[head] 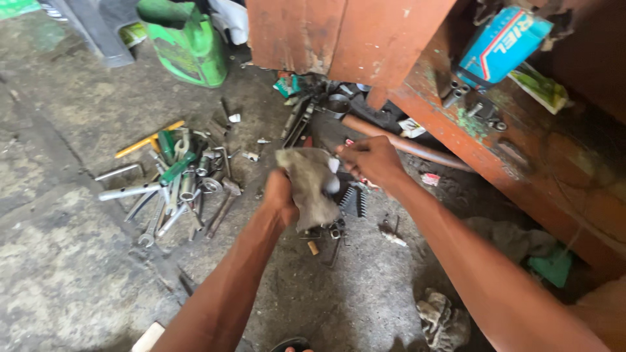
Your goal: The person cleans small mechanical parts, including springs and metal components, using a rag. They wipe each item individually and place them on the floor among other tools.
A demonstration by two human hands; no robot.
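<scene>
My forearms stretch out from under the camera over the grimy concrete floor [65,274]. My left hand [279,195] is clenched on a dirty grey rag [312,184], which hangs bunched between my hands. My right hand [372,160] has its fingers pinched together at the rag's upper edge, on something small that I cannot make out. Just below the rag lies a black finned part [354,201]. Off to the left sits a heap of wrenches and sockets [176,186]; a green jug [189,42] stands well beyond it.
</scene>
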